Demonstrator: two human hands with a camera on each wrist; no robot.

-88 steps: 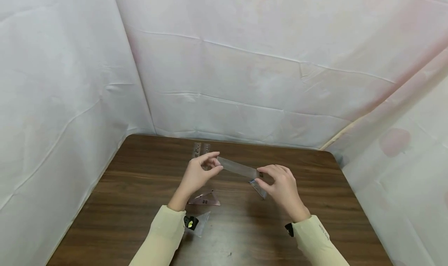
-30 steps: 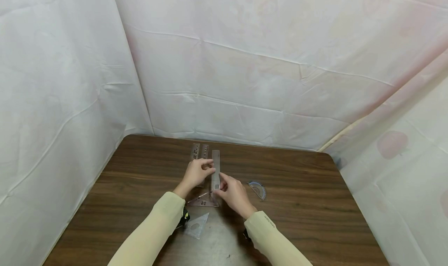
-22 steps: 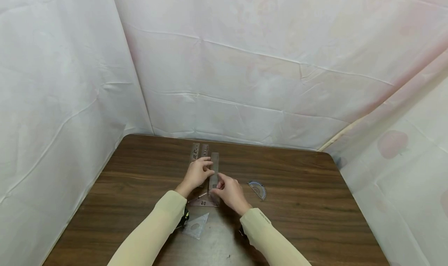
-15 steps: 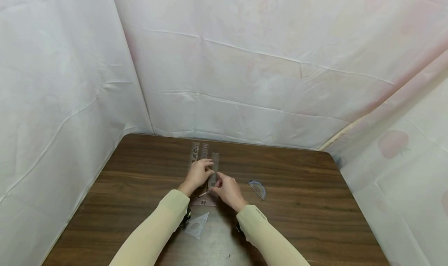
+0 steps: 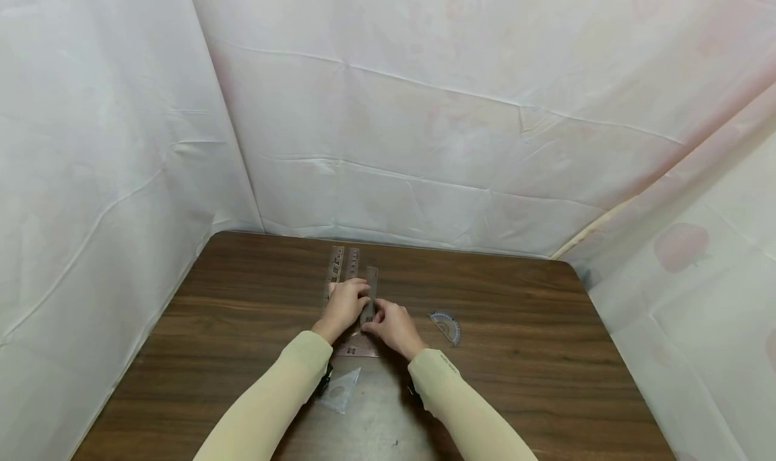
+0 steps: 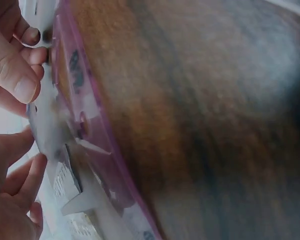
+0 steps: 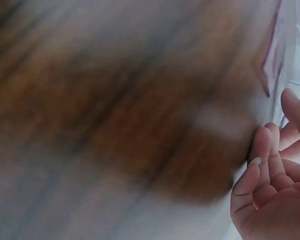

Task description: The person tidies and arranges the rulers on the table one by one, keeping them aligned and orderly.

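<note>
1. Left hand [image 5: 345, 306] on the far-centre part of the brown worktop [image 5: 521, 380], fingers curled over the middle of a clear ruler [image 5: 371, 287]; grip closed on that ruler.
2. Right hand [image 5: 393, 325] just right of the left one, fingertips pinching the ruler's near end; grip likewise closed on it.
3. Clear ruler lying lengthwise near-to-far, flat or close to flat on the worktop, far end poking out beyond the fingers.
4. Two more rulers [image 5: 342, 264] side by side just left of it, parallel, partly covered by the left hand.
5. Pink-tinted set square [image 5: 358, 348] directly near of the hands, at the wrists.
6. Smaller clear triangle [image 5: 341, 390] nearer still, beside the left sleeve.
7. Protractor [image 5: 447, 327] to the right, apart from the right hand.
8. Wrist views blurred; left wrist view showing fingers [image 6: 17, 75] on clear plastic beside a pink edge.
</note>
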